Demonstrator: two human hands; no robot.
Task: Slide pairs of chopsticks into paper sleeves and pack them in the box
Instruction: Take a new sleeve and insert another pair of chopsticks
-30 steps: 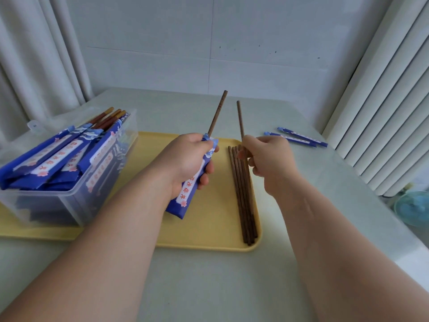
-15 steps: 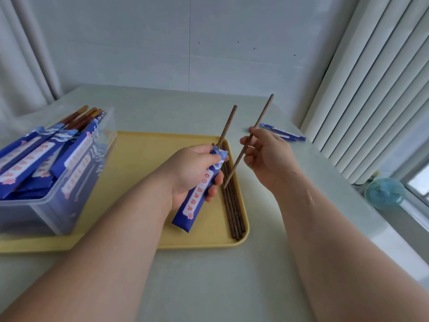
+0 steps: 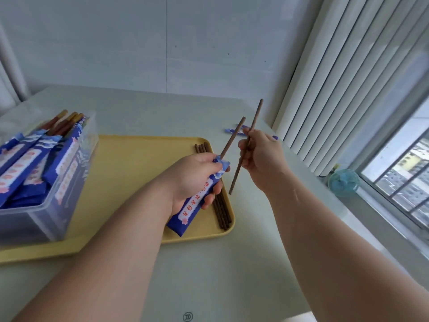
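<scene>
Sleeve: the blue paper sleeve [image 3: 197, 201] sits slanted in the left hand [image 3: 197, 177] above the yellow tray [image 3: 139, 159], with its mouth pointing up and away from the person. It is thin paper, light, and would probably crumple or tear at the mouth if squeezed hard.
First chopstick: the brown first chopstick [image 3: 232, 138] pokes out of the sleeve's mouth, its lower part hidden inside.
Second chopstick: the second chopstick [image 3: 235, 178] is tilted in the right hand [image 3: 260, 159]; its lower tip hangs in the air to the right of the sleeve, not inside it.
Left hand: its fingers curl round the sleeve's upper half.
Right hand: it pinches the second chopstick around its middle.
Handling: the sticks look rigid, slim and smooth, so they are apt to slip or roll. A mid-shaft pinch seems right, leaving the lower tip free to steer. The sleeve is best held just below the mouth, lightly, so the opening is not pressed flat.
Spare sticks: loose chopsticks [image 3: 222, 214] lie along the tray's right edge.
Box: the clear box [image 3: 34, 219] stands on the tray's left end, filled with sleeved pairs [image 3: 27, 163].
Spare sleeves: blue sleeves [image 3: 231, 130] lie on the surface [image 3: 209, 275] beyond the right hand.
</scene>
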